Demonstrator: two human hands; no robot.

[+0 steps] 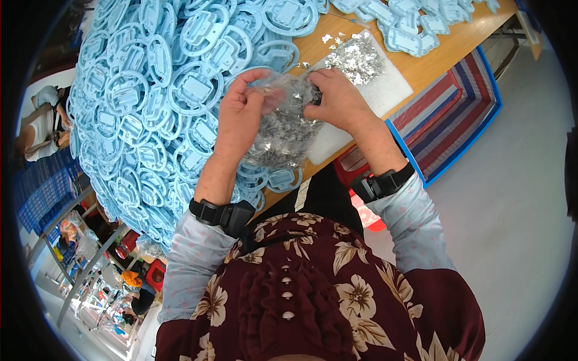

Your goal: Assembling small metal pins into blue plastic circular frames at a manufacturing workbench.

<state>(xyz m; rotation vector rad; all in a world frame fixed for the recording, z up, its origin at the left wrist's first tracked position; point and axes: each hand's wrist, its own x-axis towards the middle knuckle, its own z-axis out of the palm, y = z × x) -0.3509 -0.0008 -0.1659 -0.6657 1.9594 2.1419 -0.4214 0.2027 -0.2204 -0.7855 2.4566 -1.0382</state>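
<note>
A clear plastic bag [280, 141] filled with small silvery metal pieces hangs between my hands at the table's near edge. My left hand [241, 114] is closed on the bag's upper left side, thumb against bent fingers. On the opposite side, my right hand [340, 102] pinches the bag near its mouth. Just beyond my right hand, a loose heap of shiny metal pieces [358, 58] lies on a white board [394, 84]. What the fingertips touch inside the bag's folds cannot be made out.
A large pile of light blue oval plastic parts [144, 102] covers the left of the wooden table [466, 30]. More blue parts [409, 27] lie at the far edge. A striped, blue-edged container [448, 111] stands at right. Other people [45, 123] are at far left.
</note>
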